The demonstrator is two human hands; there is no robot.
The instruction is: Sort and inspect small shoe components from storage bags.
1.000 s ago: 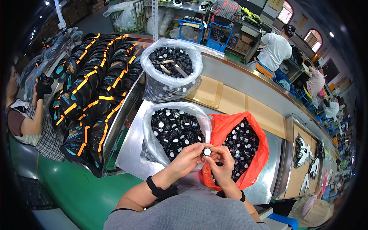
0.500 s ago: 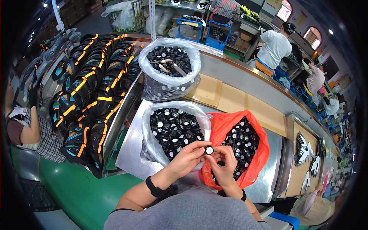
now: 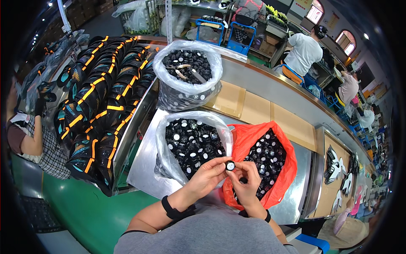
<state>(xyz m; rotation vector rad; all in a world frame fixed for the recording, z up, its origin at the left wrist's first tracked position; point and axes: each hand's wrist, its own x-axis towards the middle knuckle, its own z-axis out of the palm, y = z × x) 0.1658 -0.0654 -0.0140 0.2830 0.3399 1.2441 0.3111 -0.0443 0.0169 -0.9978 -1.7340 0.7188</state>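
Between my two hands, near the front of a metal table, is a small round black piece with a white face (image 3: pixel 230 166). The closed fingertips of my left hand (image 3: pixel 206 178) pinch it from one side. My right hand (image 3: pixel 248 177) grips its other side, and another dark piece (image 3: pixel 243 180) shows by its curled fingers. Just beyond my left hand stands a clear plastic bag (image 3: pixel 163 139) full of similar black pieces. Under and beyond my right hand, a red plastic bag (image 3: pixel 288 169) also holds many of them.
Farther back is another clear bag (image 3: pixel 213 63) of black pieces with a few tools on top. Cardboard sheets (image 3: pixel 292 122) line the table's far side. On the left, a rack holds black shoe uppers (image 3: pixel 93 97) with orange strips; a co-worker (image 3: pixel 31 139) stands beside it.
My hands and the held piece stay almost in place. At the left, the co-worker's gloved hand has shifted, and a dark shoe upper now shows above it.
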